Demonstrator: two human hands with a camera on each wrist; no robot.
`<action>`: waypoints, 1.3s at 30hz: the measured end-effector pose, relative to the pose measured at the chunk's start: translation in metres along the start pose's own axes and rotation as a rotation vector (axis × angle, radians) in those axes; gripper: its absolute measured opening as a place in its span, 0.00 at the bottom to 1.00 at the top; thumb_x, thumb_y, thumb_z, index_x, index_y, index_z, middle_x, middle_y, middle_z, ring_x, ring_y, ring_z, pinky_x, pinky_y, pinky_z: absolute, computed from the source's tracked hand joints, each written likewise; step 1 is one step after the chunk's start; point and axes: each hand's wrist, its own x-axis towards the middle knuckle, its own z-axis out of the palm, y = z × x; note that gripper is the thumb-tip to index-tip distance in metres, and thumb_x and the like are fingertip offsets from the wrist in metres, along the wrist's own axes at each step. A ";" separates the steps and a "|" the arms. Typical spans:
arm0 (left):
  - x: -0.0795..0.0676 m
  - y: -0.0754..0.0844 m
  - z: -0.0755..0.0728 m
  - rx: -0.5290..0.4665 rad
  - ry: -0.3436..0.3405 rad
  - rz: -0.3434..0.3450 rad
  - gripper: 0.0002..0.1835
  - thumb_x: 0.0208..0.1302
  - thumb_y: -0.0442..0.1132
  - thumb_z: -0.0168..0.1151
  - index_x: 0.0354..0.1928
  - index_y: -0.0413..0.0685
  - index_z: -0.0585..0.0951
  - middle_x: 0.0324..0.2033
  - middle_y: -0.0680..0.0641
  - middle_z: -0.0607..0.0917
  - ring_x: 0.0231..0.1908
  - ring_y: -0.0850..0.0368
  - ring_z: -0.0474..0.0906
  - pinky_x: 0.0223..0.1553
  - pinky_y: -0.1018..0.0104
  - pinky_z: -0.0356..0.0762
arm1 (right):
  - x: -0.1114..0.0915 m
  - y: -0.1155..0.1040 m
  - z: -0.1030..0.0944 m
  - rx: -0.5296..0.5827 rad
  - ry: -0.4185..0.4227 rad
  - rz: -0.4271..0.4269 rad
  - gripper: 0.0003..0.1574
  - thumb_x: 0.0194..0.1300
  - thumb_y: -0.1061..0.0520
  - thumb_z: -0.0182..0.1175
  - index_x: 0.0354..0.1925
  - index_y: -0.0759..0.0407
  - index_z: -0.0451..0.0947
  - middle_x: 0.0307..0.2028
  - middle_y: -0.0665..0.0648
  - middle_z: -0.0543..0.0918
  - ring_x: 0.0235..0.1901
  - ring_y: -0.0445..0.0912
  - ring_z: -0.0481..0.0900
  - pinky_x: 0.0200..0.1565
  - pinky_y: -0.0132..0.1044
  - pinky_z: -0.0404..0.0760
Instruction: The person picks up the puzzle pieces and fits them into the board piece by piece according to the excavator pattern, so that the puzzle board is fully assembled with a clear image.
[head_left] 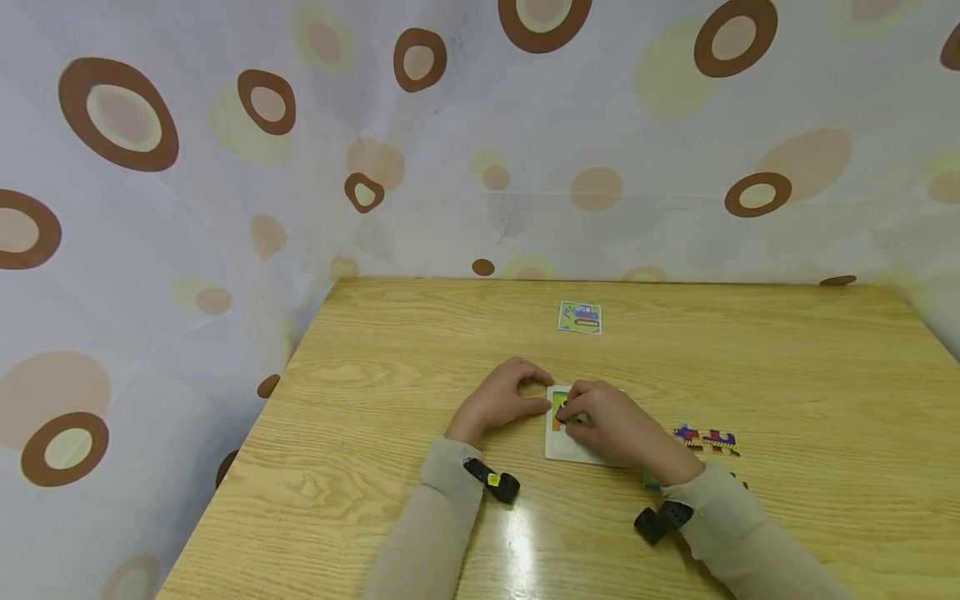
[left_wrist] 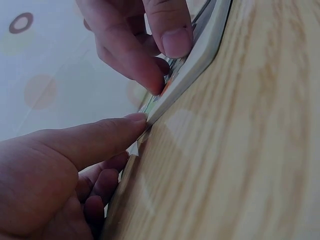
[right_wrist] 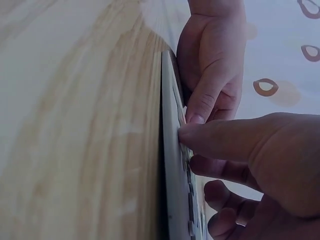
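Note:
A white-rimmed jigsaw puzzle tray lies on the table, with green and orange pieces in its upper left part. At its left side my left hand touches the edge with a straight thumb, the index fingertip near the top left corner. My right hand reaches over the tray and pinches a small puzzle piece between thumb and index finger, low against the tray's surface. The fingers hide most of this piece. In the right wrist view the right thumb is close to the left thumb.
Loose red, purple and yellow puzzle pieces lie right of the tray, others partly under the right forearm. A picture card with a purple excavator lies farther back on the wooden table. Behind hangs a patterned cloth.

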 end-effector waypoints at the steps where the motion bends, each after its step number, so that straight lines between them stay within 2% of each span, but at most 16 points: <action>1: 0.000 0.000 0.000 -0.001 0.000 -0.001 0.16 0.63 0.42 0.70 0.53 0.54 0.84 0.51 0.55 0.79 0.56 0.61 0.71 0.60 0.65 0.67 | 0.000 0.000 -0.001 0.000 -0.004 0.004 0.09 0.60 0.65 0.69 0.40 0.59 0.89 0.34 0.49 0.79 0.33 0.43 0.77 0.35 0.37 0.77; 8: 0.000 0.000 0.001 0.006 0.000 0.003 0.16 0.63 0.42 0.70 0.53 0.54 0.84 0.51 0.56 0.79 0.55 0.61 0.72 0.60 0.65 0.67 | -0.001 -0.002 -0.004 0.018 -0.022 0.022 0.11 0.60 0.66 0.66 0.42 0.58 0.88 0.35 0.48 0.81 0.31 0.39 0.75 0.35 0.35 0.76; 15: 0.001 -0.002 0.001 0.016 0.009 0.005 0.16 0.63 0.43 0.70 0.52 0.54 0.84 0.51 0.55 0.79 0.56 0.61 0.72 0.61 0.65 0.66 | -0.006 -0.001 -0.012 0.074 -0.008 0.056 0.10 0.63 0.65 0.65 0.43 0.58 0.88 0.37 0.49 0.83 0.34 0.40 0.77 0.38 0.38 0.78; 22: 0.002 -0.002 0.002 0.017 0.012 -0.004 0.16 0.62 0.43 0.71 0.52 0.54 0.84 0.51 0.55 0.79 0.56 0.61 0.71 0.62 0.65 0.66 | -0.013 -0.001 -0.020 0.106 0.009 0.067 0.10 0.68 0.61 0.62 0.45 0.58 0.87 0.36 0.46 0.80 0.28 0.38 0.71 0.31 0.34 0.74; 33: 0.001 0.000 0.002 -0.018 0.011 -0.023 0.16 0.62 0.42 0.71 0.51 0.54 0.84 0.50 0.56 0.78 0.54 0.61 0.72 0.61 0.65 0.66 | -0.030 0.005 -0.036 0.071 0.020 0.059 0.10 0.68 0.61 0.62 0.46 0.59 0.86 0.39 0.49 0.81 0.32 0.38 0.74 0.35 0.37 0.77; 39: 0.001 0.000 0.001 -0.021 0.009 -0.029 0.16 0.62 0.42 0.71 0.51 0.54 0.84 0.50 0.56 0.78 0.54 0.61 0.72 0.61 0.65 0.66 | -0.042 0.012 -0.044 0.081 0.009 0.120 0.11 0.68 0.60 0.63 0.48 0.58 0.85 0.41 0.49 0.82 0.36 0.40 0.74 0.37 0.38 0.77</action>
